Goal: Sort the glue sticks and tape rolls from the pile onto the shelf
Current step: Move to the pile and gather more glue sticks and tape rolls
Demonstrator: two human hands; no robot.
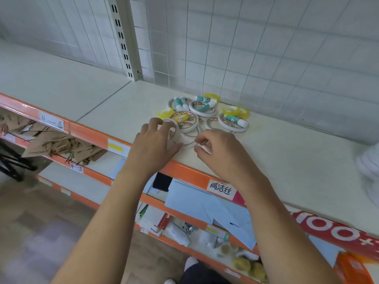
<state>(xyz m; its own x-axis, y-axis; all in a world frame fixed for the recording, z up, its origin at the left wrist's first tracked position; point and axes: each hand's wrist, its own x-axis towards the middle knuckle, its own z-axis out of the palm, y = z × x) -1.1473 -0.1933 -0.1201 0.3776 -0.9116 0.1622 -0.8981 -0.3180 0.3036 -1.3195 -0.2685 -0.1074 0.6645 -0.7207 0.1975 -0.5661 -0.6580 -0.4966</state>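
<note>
A pile of white tape rolls [202, 108], yellow tape rolls [230, 110] and green-and-white glue sticks [235, 120] lies on the cream shelf [287, 160] near the grid back wall. My left hand [155, 140] curls its fingers round a white tape roll [173, 128] at the pile's near edge. My right hand [220, 149] pinches a small white thing [204, 148] beside another white roll [189, 140]; I cannot tell what it is.
The shelf's orange front rail [184, 171] carries paper labels. White stacked goods [369, 167] sit at the far right. A slotted upright post [123, 37] stands at the back. Lower shelves hold blue paper, brown paper items and small goods.
</note>
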